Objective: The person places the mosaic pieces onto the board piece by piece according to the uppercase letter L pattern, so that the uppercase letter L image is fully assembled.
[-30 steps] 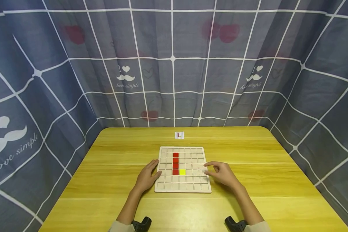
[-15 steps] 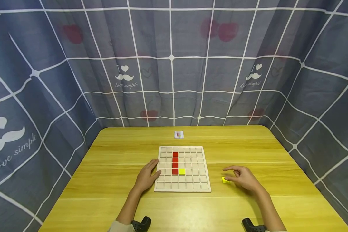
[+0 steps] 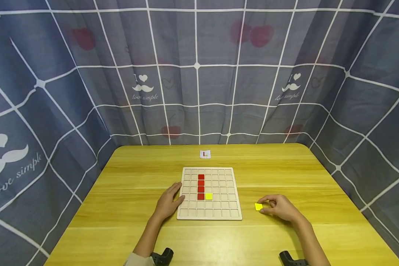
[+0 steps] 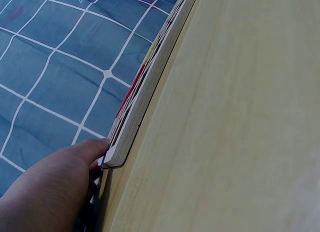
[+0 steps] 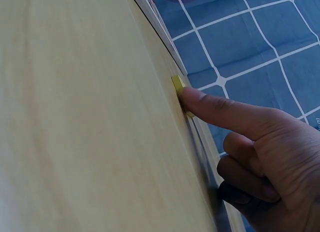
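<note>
A square wooden grid board (image 3: 219, 212) lies on the table. In its cells are several red square tiles (image 3: 201, 183) in one column and a yellow tile (image 3: 208, 196) beside the lowest of them. My left hand (image 3: 167, 201) rests along the board's left edge with fingers fairly straight. In the left wrist view, the thumb of that hand (image 4: 55, 179) touches the board's corner (image 4: 117, 154). Right of the board, my right hand (image 3: 280, 207) pinches a loose yellow square tile (image 3: 258, 207) between thumb and index finger. The right wrist view shows this tile (image 5: 176, 83) at the thumb tip, at table level.
A small card (image 3: 205, 154) printed with a grid pattern lies behind the board. The wooden table (image 3: 146, 162) ends at a grey-blue checked curtain (image 3: 216, 88) that surrounds the back and sides.
My right hand has moved right, away from the board's right edge, to the loose yellow tile, and its index finger has closed onto it. My left hand has stayed put.
</note>
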`<state>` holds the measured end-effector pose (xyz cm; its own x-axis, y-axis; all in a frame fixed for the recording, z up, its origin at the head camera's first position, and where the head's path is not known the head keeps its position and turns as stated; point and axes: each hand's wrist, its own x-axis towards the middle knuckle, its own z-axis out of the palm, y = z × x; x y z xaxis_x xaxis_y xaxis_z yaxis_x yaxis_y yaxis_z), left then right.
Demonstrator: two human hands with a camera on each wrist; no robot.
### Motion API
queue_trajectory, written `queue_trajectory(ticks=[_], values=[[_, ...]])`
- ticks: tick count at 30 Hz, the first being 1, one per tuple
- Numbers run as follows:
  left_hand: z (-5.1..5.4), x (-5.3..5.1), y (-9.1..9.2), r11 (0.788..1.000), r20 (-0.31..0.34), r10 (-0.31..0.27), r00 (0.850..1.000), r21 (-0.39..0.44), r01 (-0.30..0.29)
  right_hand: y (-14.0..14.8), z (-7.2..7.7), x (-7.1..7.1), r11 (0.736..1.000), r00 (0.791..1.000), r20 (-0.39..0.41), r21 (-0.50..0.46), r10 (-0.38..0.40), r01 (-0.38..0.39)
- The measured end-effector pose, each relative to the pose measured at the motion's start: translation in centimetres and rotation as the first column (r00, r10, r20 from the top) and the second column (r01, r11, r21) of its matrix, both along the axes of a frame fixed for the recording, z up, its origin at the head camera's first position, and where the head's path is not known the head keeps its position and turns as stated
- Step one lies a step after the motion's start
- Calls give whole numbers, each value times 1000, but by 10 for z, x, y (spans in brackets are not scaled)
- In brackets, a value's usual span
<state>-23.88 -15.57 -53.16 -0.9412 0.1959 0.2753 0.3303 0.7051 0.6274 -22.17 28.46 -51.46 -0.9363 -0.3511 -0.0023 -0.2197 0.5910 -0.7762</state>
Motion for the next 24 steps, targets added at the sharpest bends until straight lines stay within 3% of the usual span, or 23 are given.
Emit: queue_trajectory(ticks=[6,15,24], values=[[1,0,0,1000,-4,1,1000,-3,-1,0,-1,0,1000,999,-31,19,-12,13],[2,0,1,1000,-4,3,1000,-5,-3,-16,5,-7,996,984,-170,60,-57,68],[2,1,0,1000,-10,1,1000,-6,-2,-55,10,-16,998,974,-220,32,51,-45]])
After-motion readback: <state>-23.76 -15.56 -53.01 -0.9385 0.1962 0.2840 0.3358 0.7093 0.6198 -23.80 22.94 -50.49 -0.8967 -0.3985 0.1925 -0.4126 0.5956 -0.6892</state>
